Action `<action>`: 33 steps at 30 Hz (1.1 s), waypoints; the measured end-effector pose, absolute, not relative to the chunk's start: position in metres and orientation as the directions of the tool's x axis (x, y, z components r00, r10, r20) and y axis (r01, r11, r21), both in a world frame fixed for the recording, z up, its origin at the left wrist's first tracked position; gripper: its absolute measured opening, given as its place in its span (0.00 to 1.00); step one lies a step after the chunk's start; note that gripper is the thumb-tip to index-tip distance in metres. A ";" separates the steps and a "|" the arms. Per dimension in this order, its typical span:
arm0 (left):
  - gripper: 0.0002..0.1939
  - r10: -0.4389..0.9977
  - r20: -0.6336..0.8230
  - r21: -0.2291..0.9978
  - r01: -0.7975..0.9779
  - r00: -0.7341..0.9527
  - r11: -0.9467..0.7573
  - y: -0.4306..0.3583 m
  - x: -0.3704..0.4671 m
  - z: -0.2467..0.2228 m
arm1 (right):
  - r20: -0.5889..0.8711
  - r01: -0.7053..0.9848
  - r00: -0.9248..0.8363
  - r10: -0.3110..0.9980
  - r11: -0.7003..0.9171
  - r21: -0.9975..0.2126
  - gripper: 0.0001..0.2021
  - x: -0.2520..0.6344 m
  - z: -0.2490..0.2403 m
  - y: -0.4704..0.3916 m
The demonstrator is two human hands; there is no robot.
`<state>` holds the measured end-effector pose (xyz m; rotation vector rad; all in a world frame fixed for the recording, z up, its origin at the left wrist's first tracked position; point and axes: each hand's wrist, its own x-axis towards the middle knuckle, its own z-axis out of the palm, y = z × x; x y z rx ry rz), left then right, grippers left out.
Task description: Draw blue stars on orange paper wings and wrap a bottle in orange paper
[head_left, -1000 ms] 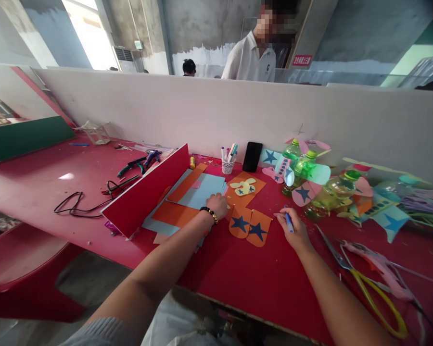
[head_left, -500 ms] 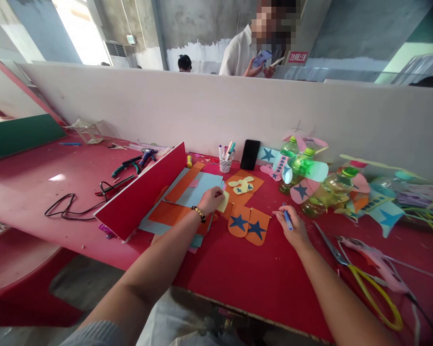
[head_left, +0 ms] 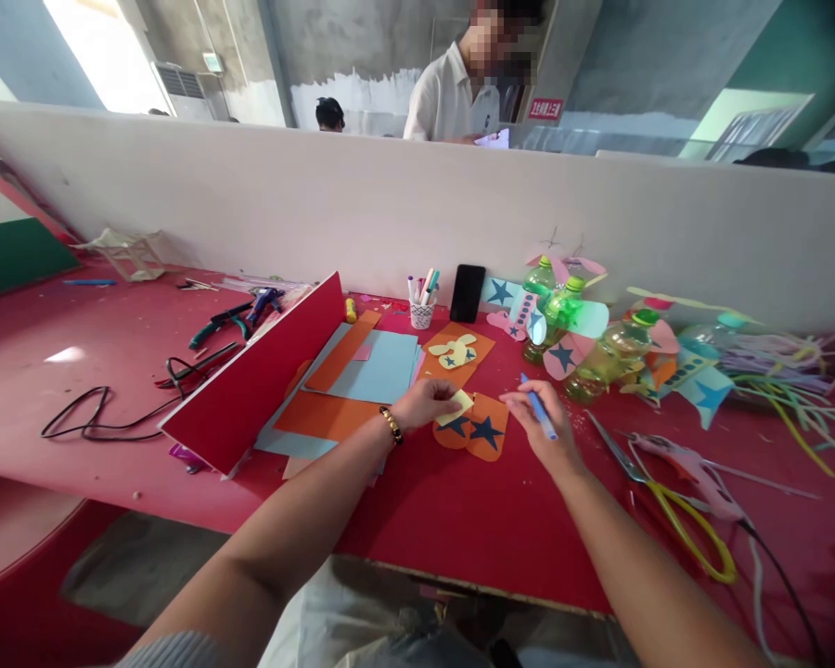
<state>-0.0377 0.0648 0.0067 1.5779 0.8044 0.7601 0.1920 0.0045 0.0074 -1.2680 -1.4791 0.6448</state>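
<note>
My left hand (head_left: pixel 423 404), with a bead bracelet at the wrist, pinches a small pale yellow paper piece (head_left: pixel 456 406) and holds it over two orange paper shapes with blue stars (head_left: pixel 483 434) on the red table (head_left: pixel 473 520). My right hand (head_left: pixel 539 427) grips a blue pen (head_left: pixel 537 414) just right of those shapes, tip pointing up and left. A stack of orange and light blue paper sheets (head_left: pixel 362 380) lies left of my left hand.
A red board (head_left: pixel 257 376) leans at the left. Pen cup (head_left: pixel 421 311), black phone (head_left: pixel 467 292) and decorated green bottles (head_left: pixel 563 320) stand by the white partition (head_left: pixel 390 213). Yellow-handled scissors (head_left: pixel 668 506) and a glue gun (head_left: pixel 696 468) lie right. Black cable (head_left: pixel 111 413) and pliers (head_left: pixel 215 325) lie left. A person stands behind the partition.
My left hand lifted the yellow paper piece off the sheet stack and carried it right over the star shapes. My right hand with the pen moved slightly left toward it.
</note>
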 end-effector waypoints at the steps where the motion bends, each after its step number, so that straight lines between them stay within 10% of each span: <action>1: 0.22 0.812 0.039 0.987 0.104 0.582 -0.122 0.061 -0.035 0.008 | 0.349 0.324 0.070 0.935 0.310 -0.894 0.15 0.181 0.011 0.003; 17: 0.10 0.753 -0.056 0.857 0.418 0.656 -0.300 0.041 -0.024 0.013 | 0.266 0.375 0.032 0.963 0.235 -0.897 0.12 0.175 0.002 -0.027; 33: 0.10 0.626 0.134 0.475 0.505 0.768 -0.721 -0.022 0.025 0.021 | 0.269 0.647 0.084 0.959 0.153 -0.747 0.12 0.227 -0.004 -0.016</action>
